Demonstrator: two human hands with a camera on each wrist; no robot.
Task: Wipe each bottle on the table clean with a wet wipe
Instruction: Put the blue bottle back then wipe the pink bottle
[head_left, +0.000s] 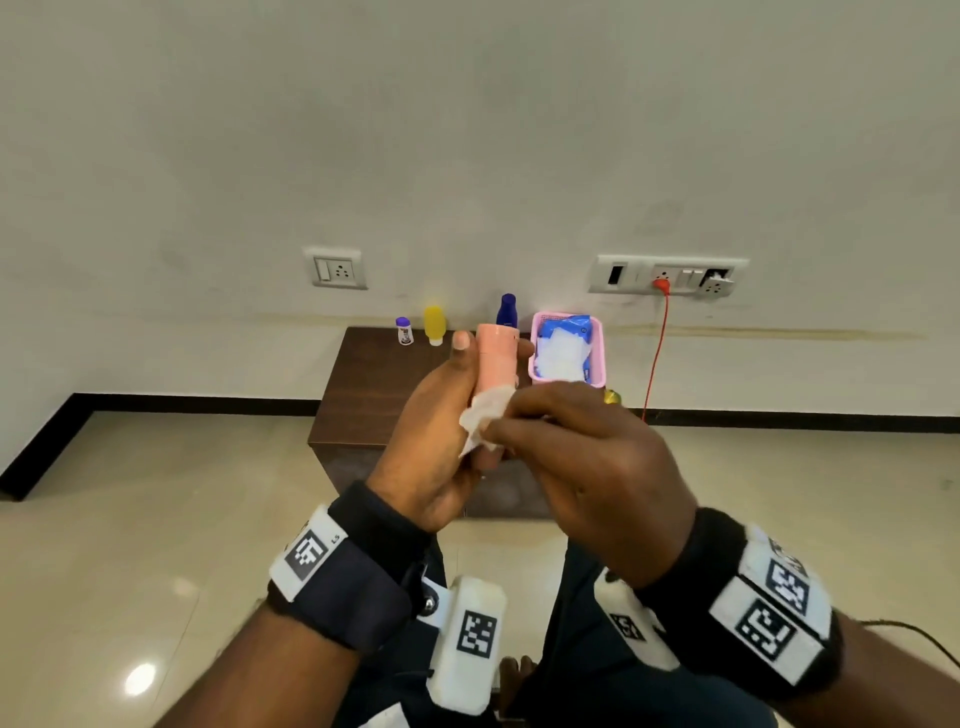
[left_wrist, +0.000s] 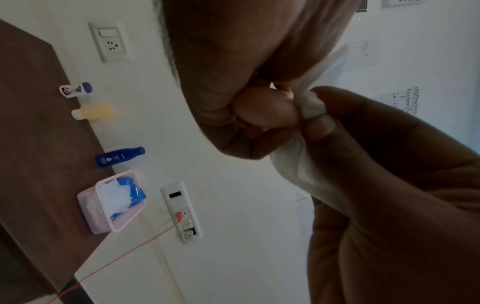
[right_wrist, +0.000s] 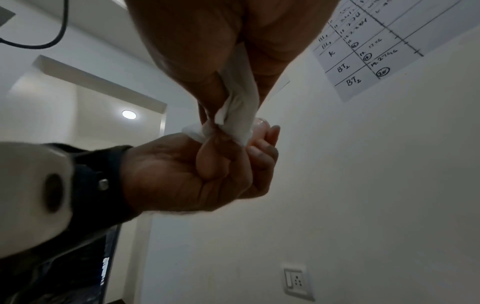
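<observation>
My left hand grips a pink bottle upright above the brown table, fingers curled round its lower body. My right hand pinches a white wet wipe against the bottle's lower part; the wipe is bunched between its fingers. On the table's far edge stand a small purple-capped bottle, a yellow bottle and a dark blue bottle. The pink bottle's base is hidden by my hands.
A pink basket at the table's back right holds a blue wipe pack and loose white wipes. An orange cable hangs from the wall socket down beside the table. Tiled floor surrounds the table.
</observation>
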